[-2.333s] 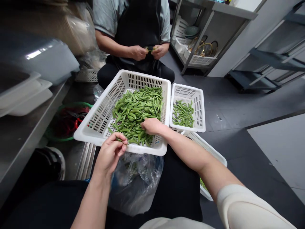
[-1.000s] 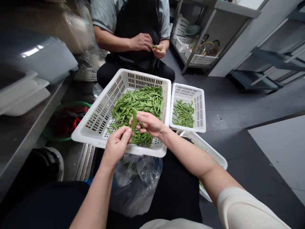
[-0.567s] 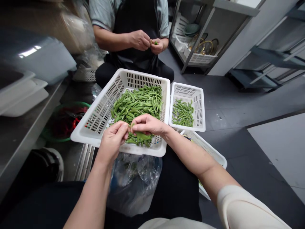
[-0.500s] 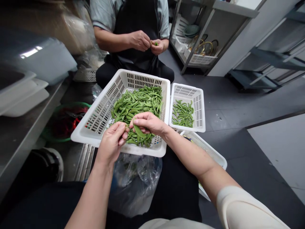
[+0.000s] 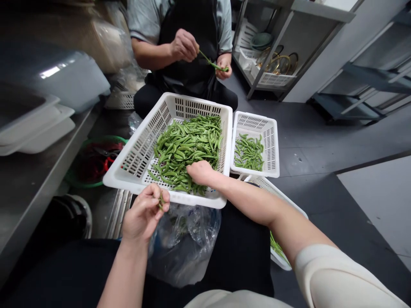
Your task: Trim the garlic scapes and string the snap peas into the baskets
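Observation:
In the head view a large white slotted basket (image 5: 144,185) holds a heap of green pea pods (image 5: 186,145). My right hand (image 5: 201,172) reaches down into the heap, knuckles up. Its fingertips are hidden against the pods, so I cannot see if one is gripped. Just outside the basket's near rim, my left hand (image 5: 144,214) is closed, pinching thin green-brown pea trimmings (image 5: 161,202) between thumb and fingers. Below it lies a clear plastic bag (image 5: 184,252) with some dark green bits inside.
Opposite me a person in a black apron (image 5: 188,38) pulls at a pod with both hands. A smaller white basket (image 5: 271,145) of pods stands at right, over another white basket (image 5: 285,201). A green basin (image 5: 86,183) with red things is left, beside a metal counter (image 5: 48,179).
My right hand has moved from the pinch beside my left hand down into the heap, and the pod it held is no longer distinct. My left hand has dropped back slightly with the trimmings.

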### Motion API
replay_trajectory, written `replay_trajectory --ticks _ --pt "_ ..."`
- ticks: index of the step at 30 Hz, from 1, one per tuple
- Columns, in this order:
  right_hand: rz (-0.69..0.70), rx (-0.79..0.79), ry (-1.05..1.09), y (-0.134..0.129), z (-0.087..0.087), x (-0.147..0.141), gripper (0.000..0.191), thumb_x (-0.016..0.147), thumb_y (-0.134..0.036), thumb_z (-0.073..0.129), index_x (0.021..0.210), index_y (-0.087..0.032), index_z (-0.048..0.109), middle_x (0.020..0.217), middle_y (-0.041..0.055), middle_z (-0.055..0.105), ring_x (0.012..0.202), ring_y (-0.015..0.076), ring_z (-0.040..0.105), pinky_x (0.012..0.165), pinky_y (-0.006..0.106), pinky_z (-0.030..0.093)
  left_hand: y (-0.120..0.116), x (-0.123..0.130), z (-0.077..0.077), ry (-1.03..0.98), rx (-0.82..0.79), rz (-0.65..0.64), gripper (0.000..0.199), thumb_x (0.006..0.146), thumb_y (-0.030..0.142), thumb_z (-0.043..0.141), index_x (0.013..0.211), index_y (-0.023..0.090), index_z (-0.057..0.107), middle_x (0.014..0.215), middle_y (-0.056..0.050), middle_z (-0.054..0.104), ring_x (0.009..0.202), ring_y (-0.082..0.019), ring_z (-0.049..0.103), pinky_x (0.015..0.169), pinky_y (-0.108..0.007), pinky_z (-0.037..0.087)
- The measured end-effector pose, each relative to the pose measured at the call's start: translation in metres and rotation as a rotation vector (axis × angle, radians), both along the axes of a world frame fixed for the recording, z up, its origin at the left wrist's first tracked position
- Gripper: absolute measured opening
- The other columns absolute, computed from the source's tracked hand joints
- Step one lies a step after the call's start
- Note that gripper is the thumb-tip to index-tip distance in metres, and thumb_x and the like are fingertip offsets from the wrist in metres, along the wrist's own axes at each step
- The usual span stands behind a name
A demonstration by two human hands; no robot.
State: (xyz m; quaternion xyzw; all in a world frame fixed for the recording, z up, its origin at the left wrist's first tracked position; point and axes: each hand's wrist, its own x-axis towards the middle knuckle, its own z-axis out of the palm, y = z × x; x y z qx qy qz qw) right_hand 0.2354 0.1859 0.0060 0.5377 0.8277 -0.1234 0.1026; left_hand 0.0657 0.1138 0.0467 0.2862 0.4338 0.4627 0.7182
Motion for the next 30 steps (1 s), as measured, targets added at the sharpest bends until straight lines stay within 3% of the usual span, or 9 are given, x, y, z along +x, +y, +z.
replay_trajectory --ticks 3,7,11,15,19,25,27,30 --pt "0.031 -0.013 -0.028 0.001 -0.006 -0.004 0.031 0.081 -0.002 0.040 0.097 -0.006 0.067 0.096 0.0210 0.069 0.094 0.0272 0.066 0.073 0.033 0.047 0.000 0.001 -0.004 0.075 -0.030 -0.028 0.016 0.046 0.018 0.065 0.055 0.017 0.052 0.048 0.003 0.053 0.035 -0.005 0.036 0.030 -0.012 0.018" --pt "0.056 -0.009 0.007 0.008 0.005 0.007 0.025 0.082 -0.016 0.049 0.097 -0.011 0.068 0.093 0.0171 0.069 0.085 0.0238 0.065 0.065 0.028 0.043 0.005 0.003 -0.008 0.230 -0.013 -0.027 0.020 0.055 0.032 0.065 0.061 0.016 0.055 0.047 0.005 0.048 0.036 -0.004 0.033 0.033 -0.014 0.016" --pt "0.186 0.000 0.346 0.005 0.023 0.021 0.024 0.083 -0.022 0.046 0.094 -0.015 0.067 0.076 0.0045 0.066 0.063 0.0128 0.053 0.060 0.024 0.035 0.011 0.008 -0.010 0.444 0.070 -0.055 0.024 0.059 0.038 0.063 0.059 0.016 0.054 0.046 0.006 0.043 0.039 -0.005 0.031 0.036 -0.015 0.018" --pt "0.285 0.024 0.557 -0.008 0.034 0.022 0.020 0.081 -0.018 0.046 0.087 -0.014 0.064 0.069 0.0006 0.059 0.058 0.0097 0.042 0.058 0.023 0.029 0.019 0.013 -0.011 0.533 0.125 -0.122 0.024 0.059 0.041 0.059 0.057 0.017 0.054 0.044 0.007 0.039 0.039 -0.006 0.028 0.037 -0.018 0.017" --pt "0.292 0.107 0.450 -0.017 0.041 0.018 0.015 0.081 -0.019 0.045 0.078 -0.015 0.060 0.073 0.0027 0.059 0.062 0.0119 0.043 0.055 0.025 0.023 0.024 0.019 -0.011 0.546 0.154 -0.159 0.022 0.059 0.039 0.056 0.055 0.017 0.055 0.043 0.007 0.039 0.039 -0.007 0.027 0.037 -0.019 0.017" --pt "0.306 0.153 0.292 -0.022 0.047 0.019 0.019 0.086 -0.019 0.042 0.087 -0.015 0.061 0.084 0.0073 0.063 0.068 0.0150 0.051 0.053 0.028 0.019 0.027 0.025 -0.010 0.580 0.199 -0.128 0.018 0.056 0.033 0.052 0.048 0.018 0.053 0.042 0.005 0.041 0.042 -0.008 0.032 0.038 -0.018 0.021" --pt "0.311 0.127 0.393 -0.023 0.044 0.019 0.020 0.087 -0.020 0.043 0.085 -0.015 0.062 0.083 0.0076 0.064 0.070 0.0152 0.053 0.055 0.026 0.025 0.028 0.025 -0.009 0.546 0.179 -0.112 0.015 0.053 0.031 0.053 0.046 0.018 0.052 0.042 0.004 0.042 0.042 -0.008 0.033 0.038 -0.018 0.022" --pt "0.215 0.021 0.812 -0.020 0.039 0.017 0.017 0.085 -0.023 0.049 0.084 -0.014 0.064 0.084 0.0064 0.065 0.075 0.0144 0.056 0.064 0.025 0.035 0.029 0.024 -0.007 0.420 0.096 -0.105 0.014 0.050 0.030 0.056 0.045 0.018 0.051 0.041 0.004 0.041 0.038 -0.006 0.029 0.036 -0.017 0.017"
